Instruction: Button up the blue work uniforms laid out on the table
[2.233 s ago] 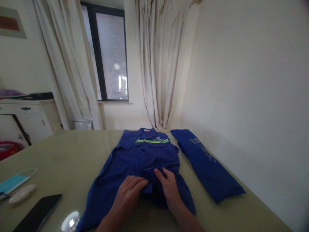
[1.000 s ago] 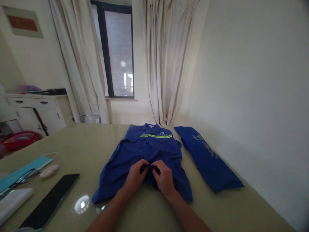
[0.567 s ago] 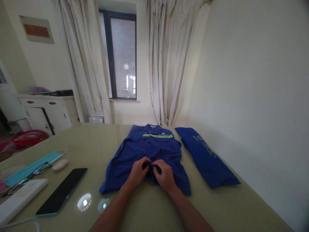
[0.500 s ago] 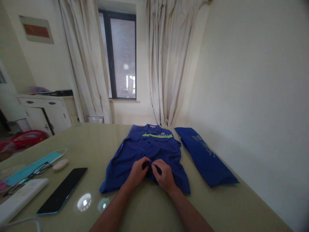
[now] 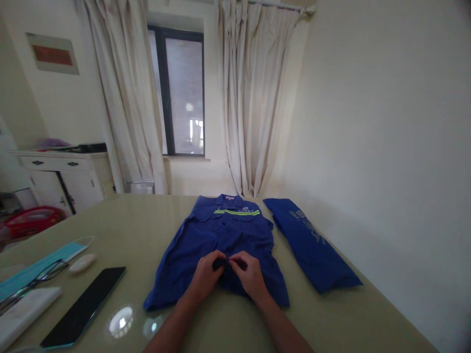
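A blue work shirt point(image 5: 200, 245) with a yellow-green reflective stripe across the chest lies front up on the table, collar pointing away from me. My left hand point(image 5: 209, 274) pinches the front edge of the shirt near its lower middle. Right beside it, my right hand point(image 5: 248, 272) pinches the same front opening, fingertips nearly touching those of the left. The small bit of cloth between the fingertips is mostly hidden, and whether a button is there I cannot tell. To the right of the shirt lies a folded blue bag-like cloth piece point(image 5: 312, 250) with pale printing.
On the left of the glossy table point(image 5: 132, 225) are a black phone point(image 5: 84, 306), a white box-like object point(image 5: 27, 314), eyeglasses point(image 5: 37, 279), a light blue face mask point(image 5: 47, 264) and a pale oval object point(image 5: 82, 263). A wall point(image 5: 368, 147) borders the right side.
The camera view has tilted up slightly, so everything sits a little lower. Both hands stay at the shirt front, and their fingertips have come closer together.
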A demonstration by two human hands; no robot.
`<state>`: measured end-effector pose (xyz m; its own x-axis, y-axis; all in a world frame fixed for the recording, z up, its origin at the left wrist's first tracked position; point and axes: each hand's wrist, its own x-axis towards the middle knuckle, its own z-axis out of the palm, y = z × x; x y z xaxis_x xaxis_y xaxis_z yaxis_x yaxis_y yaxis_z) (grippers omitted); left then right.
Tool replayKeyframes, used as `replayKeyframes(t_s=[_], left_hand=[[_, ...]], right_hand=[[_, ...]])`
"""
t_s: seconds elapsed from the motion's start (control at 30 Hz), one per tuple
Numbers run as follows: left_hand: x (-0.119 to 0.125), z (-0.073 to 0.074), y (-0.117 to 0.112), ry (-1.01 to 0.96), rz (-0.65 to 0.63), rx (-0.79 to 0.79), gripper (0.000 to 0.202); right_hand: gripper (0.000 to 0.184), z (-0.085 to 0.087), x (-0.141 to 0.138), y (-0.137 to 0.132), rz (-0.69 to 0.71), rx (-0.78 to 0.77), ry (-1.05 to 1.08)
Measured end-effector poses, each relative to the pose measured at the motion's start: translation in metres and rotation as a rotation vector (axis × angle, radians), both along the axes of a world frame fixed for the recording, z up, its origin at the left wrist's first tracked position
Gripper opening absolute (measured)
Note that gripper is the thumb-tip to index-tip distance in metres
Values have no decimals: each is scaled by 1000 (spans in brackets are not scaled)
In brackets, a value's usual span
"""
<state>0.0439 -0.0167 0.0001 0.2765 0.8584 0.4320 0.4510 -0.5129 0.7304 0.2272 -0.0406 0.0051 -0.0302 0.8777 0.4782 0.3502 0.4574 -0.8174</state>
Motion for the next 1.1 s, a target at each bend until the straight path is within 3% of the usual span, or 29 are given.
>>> replayKeyframes(t_s=[0.23, 0.57, 0.97, 1.1], left_hand=[[-1, 2, -4, -16, 2, -28, 24], [-4, 16, -11, -104, -86, -90, 19], [-8, 15, -8, -111, -153, -125, 32], [-7, 12, -9, -101, -146, -95, 22]], right_hand=[[17, 0, -6, -3, 12, 3, -29], [16, 5, -5, -7, 3, 1, -33], [18, -5, -4, 3, -8, -87, 208], [21, -7, -4, 4, 36, -118, 250]])
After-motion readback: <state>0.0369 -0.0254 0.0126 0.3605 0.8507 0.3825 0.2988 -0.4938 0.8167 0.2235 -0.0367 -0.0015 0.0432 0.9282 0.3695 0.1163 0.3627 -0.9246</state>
